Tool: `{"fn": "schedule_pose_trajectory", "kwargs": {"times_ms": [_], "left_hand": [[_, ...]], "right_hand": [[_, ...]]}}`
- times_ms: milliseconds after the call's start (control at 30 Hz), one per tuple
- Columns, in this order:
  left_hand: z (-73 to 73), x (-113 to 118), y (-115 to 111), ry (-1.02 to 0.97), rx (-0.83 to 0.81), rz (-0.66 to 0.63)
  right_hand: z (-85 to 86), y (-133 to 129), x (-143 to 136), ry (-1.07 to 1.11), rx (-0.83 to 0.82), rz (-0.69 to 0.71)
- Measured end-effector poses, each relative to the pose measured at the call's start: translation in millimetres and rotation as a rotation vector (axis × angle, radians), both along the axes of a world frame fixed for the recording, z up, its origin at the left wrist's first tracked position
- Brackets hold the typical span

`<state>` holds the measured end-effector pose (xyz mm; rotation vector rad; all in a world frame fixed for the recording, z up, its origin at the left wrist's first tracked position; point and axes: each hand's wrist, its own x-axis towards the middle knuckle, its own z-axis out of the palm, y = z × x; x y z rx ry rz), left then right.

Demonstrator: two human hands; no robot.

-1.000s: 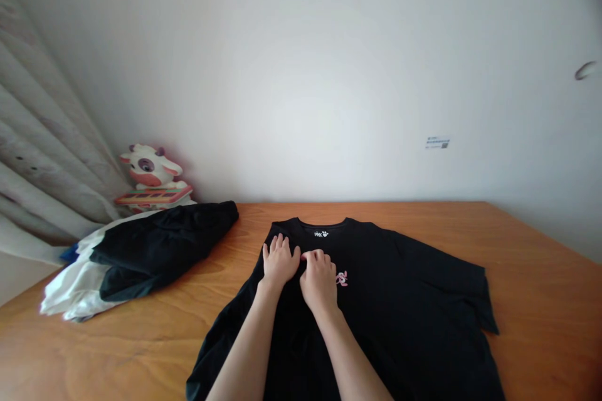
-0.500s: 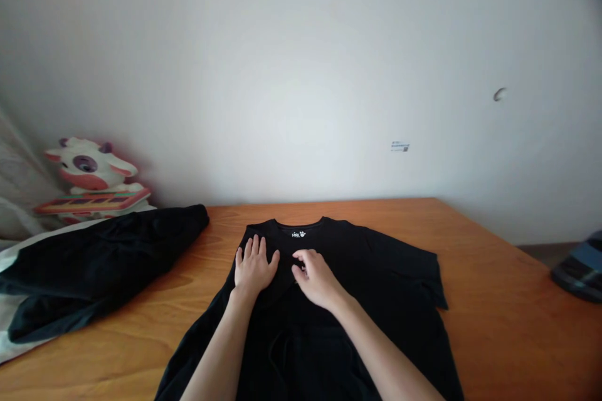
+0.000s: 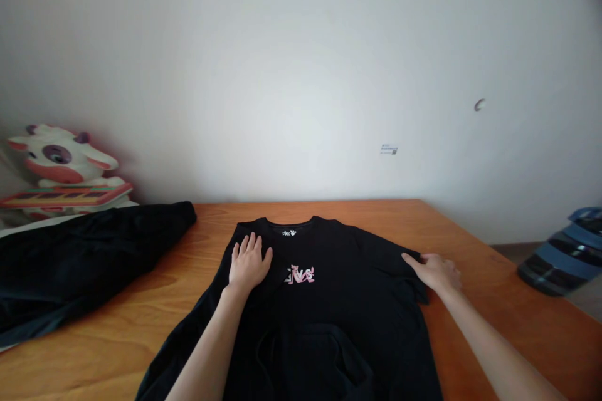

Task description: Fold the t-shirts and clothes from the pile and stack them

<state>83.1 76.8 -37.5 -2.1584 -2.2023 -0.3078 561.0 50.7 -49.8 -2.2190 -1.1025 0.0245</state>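
A black T-shirt (image 3: 348, 276) lies spread on the wooden table, neckline toward the wall, with a pink and white print on its chest. On its left shoulder area in the picture rests my left hand (image 3: 249, 264), flat with fingers spread. My right hand (image 3: 435, 270) grips the edge of the right-side sleeve (image 3: 399, 260), thumb on top and the other fingers partly hidden behind the cloth. The left-side sleeve appears folded inward under my left hand. Lower down, the shirt's fabric is bunched in loose folds.
Dark folded clothing (image 3: 94, 257) lies at the left of the wooden table (image 3: 493, 332). Behind it stands a cow-shaped toy keyboard (image 3: 66, 169). A blue and black checked item (image 3: 564, 250) is at the right edge. The white wall (image 3: 291, 75) rises behind the table.
My right hand has moved from the chest rightward to the sleeve and taken hold of it, uncovering the print. My left hand stays flat on the shirt. The view has turned slightly right.
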Motion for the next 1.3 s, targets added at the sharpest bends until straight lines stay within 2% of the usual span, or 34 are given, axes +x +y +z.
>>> {"fn": "schedule_pose_trajectory", "kwargs": {"times_ms": [133, 267, 333, 433, 533, 567, 600, 667, 833, 933, 1000, 1067, 1133, 1200, 1300], "left_hand": [[-1.9, -0.7, -1.5, -0.015, 0.026, -0.005], [2.1, 1.8, -2.3, -0.073, 0.103, -0.033], [6.0, 4.6, -1.5, -0.149, 0.147, -0.111], [9.3, 10.4, -0.2, -0.302, 0.205, -0.285], [6.5, 15.7, -0.8, -0.377, 0.208, -0.383], [4.8, 16.9, -1.4, -0.378, 0.190, -0.388], [3.1, 17.6, -2.1, -0.374, 0.170, -0.387], [0.2, 17.8, -3.3, -0.368, 0.135, -0.384], [0.9, 15.4, -2.7, -0.366, 0.101, -0.378], [12.1, 23.5, -4.0, -0.359, 0.095, -0.387], [25.4, 39.3, -10.2, -0.395, 0.088, -0.455], [38.6, 63.3, -22.3, -0.420, 0.063, -0.595], [45.4, 90.5, -38.1, -0.361, 0.030, -0.751], [42.4, 114.3, -53.0, -0.287, 0.016, -0.825], [25.5, 134.4, -65.6, -0.276, 0.022, -0.785]], "right_hand": [[-1.9, 5.3, 2.9, 0.088, -0.064, 0.012], [7.5, 16.8, -5.4, 0.138, 0.010, 0.095], [15.0, 20.3, -18.2, 0.137, 0.083, 0.130], [30.7, 14.1, -54.0, 0.123, 0.193, 0.240], [50.2, -10.9, -99.0, 0.117, 0.216, 0.512], [55.9, -22.1, -111.2, 0.104, 0.167, 0.714], [60.2, -33.6, -120.3, 0.052, 0.110, 0.856], [62.6, -54.1, -126.1, -0.117, 0.027, 0.968], [39.8, -77.9, -88.8, -0.462, -0.003, 0.823], [32.5, -80.8, -72.6, -0.527, -0.002, 0.790], [35.1, -82.0, -74.4, -0.543, 0.017, 0.779], [39.6, -83.1, -83.5, -0.533, 0.045, 0.761], [41.8, -84.2, -95.4, -0.472, 0.076, 0.726], [39.4, -85.2, -107.1, -0.364, 0.137, 0.676], [28.4, -86.1, -120.8, -0.220, 0.292, 0.596]]}}
